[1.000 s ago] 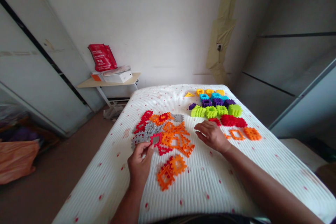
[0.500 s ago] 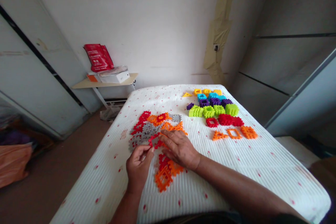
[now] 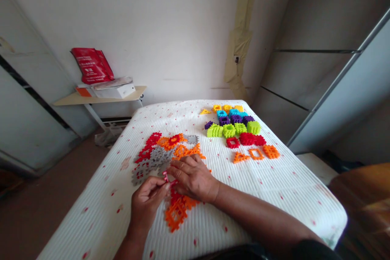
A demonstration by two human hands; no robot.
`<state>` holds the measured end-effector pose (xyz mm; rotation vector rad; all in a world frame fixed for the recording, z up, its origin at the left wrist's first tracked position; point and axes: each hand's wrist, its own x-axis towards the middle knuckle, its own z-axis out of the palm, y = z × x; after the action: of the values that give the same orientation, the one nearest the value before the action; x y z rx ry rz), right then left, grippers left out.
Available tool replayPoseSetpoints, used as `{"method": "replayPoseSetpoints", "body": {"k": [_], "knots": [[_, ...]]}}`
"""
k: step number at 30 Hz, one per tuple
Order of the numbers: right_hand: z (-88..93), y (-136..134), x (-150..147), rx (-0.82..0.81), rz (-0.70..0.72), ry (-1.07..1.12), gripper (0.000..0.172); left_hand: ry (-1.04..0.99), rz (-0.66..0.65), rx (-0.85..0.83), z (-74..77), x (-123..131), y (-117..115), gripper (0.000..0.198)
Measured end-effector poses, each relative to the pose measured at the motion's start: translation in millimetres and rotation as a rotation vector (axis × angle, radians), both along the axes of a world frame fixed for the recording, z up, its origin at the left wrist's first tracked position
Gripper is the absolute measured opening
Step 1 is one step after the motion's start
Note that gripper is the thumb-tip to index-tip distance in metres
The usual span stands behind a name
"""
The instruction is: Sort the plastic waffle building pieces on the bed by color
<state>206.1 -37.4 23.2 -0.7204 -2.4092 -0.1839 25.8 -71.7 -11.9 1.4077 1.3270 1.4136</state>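
Both hands meet over a loose pile of flat red, orange and grey lattice pieces [image 3: 164, 152] on a white dotted bedsheet [image 3: 243, 195]. My left hand [image 3: 146, 201] pinches a small red lattice piece [image 3: 167, 178] between thumb and fingers. My right hand [image 3: 191, 176] lies palm down over the pile, its fingertips closed on the same red piece. Orange pieces [image 3: 175, 213] show below my right hand.
Sorted rows of pieces sit at the far right of the bed: yellow, blue and purple [image 3: 231, 113], green [image 3: 233, 130], red [image 3: 246, 140], orange [image 3: 254, 154]. A small shelf [image 3: 97, 97] with a red bag [image 3: 93, 65] and a white box stands by the wall at left.
My right hand came from the sorted red pieces to the pile and now touches the red piece held by my left hand. The view has shifted, so everything sits further left.
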Motion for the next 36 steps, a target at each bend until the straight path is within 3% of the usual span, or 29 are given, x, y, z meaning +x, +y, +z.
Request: {"method": "replayPoseSetpoints", "body": {"k": [3,6,12,16,21,36], "knots": [[4.3,2.8,6.3,-0.026,0.004,-0.011,0.041,0.02,-0.011,-0.016,0.4,1.9,1.1,0.018],[11.4,12.3,30.6,-0.059,-0.048,-0.007,0.045,0.026,0.041,-0.021,1.6,2.4,0.8,0.021],[23.1,38.8,118.5,-0.149,-0.428,-0.048,0.044,0.037,0.132,-0.012,8.9,5.4,-3.9,0.021],[25.4,45.2,155.7,-0.224,-0.627,-0.154,0.041,0.063,0.126,-0.003,12.0,9.3,-5.2,0.02],[26.6,47.7,167.2,-0.286,-0.736,-0.275,0.034,0.061,0.131,0.013,10.2,9.1,-4.8,0.02],[13.4,59.9,169.0,-0.321,-0.801,-0.344,0.035,0.102,0.131,0.041,3.6,5.0,-2.9,0.019]]}}
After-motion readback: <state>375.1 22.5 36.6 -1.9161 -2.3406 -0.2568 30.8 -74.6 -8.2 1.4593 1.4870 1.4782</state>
